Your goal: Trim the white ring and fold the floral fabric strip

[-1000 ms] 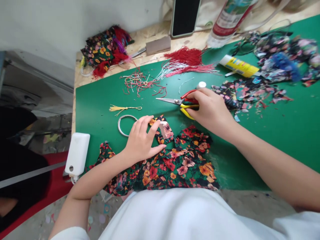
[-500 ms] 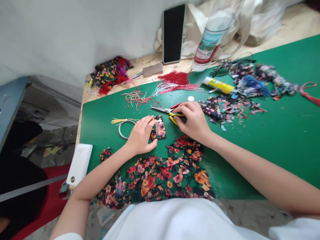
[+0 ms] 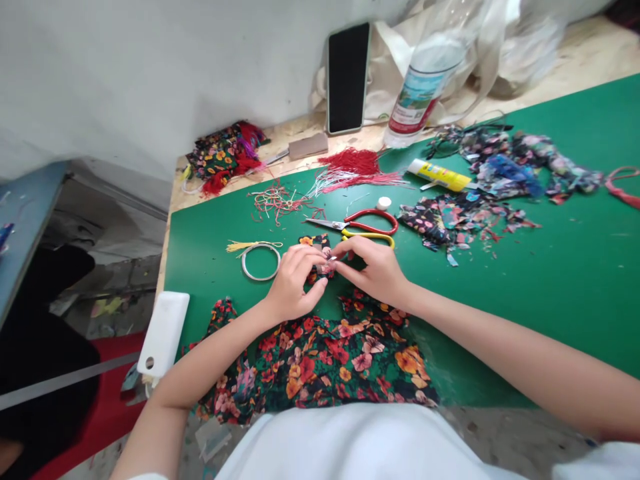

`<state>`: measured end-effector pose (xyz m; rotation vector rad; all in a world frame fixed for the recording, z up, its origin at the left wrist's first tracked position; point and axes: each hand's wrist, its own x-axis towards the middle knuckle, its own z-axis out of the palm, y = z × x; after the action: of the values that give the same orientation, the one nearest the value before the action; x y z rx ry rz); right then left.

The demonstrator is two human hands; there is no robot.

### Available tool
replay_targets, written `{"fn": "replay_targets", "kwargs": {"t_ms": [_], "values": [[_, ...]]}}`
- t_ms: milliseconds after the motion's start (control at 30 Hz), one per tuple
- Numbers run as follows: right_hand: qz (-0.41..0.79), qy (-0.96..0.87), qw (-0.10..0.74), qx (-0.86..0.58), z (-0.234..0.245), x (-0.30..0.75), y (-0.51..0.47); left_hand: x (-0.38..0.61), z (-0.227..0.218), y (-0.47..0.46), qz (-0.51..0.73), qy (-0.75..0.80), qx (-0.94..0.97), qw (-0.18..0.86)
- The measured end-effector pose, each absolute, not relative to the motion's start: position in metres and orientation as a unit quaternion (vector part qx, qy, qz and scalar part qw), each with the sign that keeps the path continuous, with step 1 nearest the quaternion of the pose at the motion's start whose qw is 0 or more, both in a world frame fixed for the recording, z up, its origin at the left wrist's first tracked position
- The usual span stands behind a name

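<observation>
My left hand and my right hand meet over a small floral fabric piece on the green mat; both pinch it with closed fingers. Red-and-yellow-handled scissors lie free on the mat just behind my hands. A large floral cloth lies at the mat's near edge below my wrists. A metal ring and a yellow tassel sit just left of my left hand.
Fabric scraps, a yellow glue tube and a white cap lie to the right. Red threads, a phone and a bottle stand at the back. A white device hangs at the left edge.
My right hand let go of the scissors, which now lie on the mat, and moved to the small fabric piece. Both hands now pinch that piece together.
</observation>
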<state>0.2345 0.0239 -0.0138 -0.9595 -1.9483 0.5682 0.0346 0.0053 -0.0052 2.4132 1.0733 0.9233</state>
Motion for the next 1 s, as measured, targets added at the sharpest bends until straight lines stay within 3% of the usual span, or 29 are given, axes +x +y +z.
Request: {"fn": "replay_targets", "kwargs": {"t_ms": [200, 433, 700, 1000], "values": [[0.224, -0.795, 0.445, -0.346, -0.013, 0.236, 0.023, 0.032, -0.005, 0.002, 0.308, 0.386, 0.856, 0.155], [0.253, -0.806, 0.435, -0.311, -0.012, 0.236, 0.023, 0.015, -0.003, 0.005, 0.285, 0.423, 0.86, 0.031], [0.235, -0.874, 0.299, -0.302, -0.02, 0.228, 0.024, 0.016, -0.011, 0.012, 0.206, 0.413, 0.885, 0.062], [0.223, -0.878, 0.26, -0.335, -0.019, 0.224, 0.026, 0.016, -0.011, 0.013, 0.192, 0.413, 0.888, 0.059]]}}
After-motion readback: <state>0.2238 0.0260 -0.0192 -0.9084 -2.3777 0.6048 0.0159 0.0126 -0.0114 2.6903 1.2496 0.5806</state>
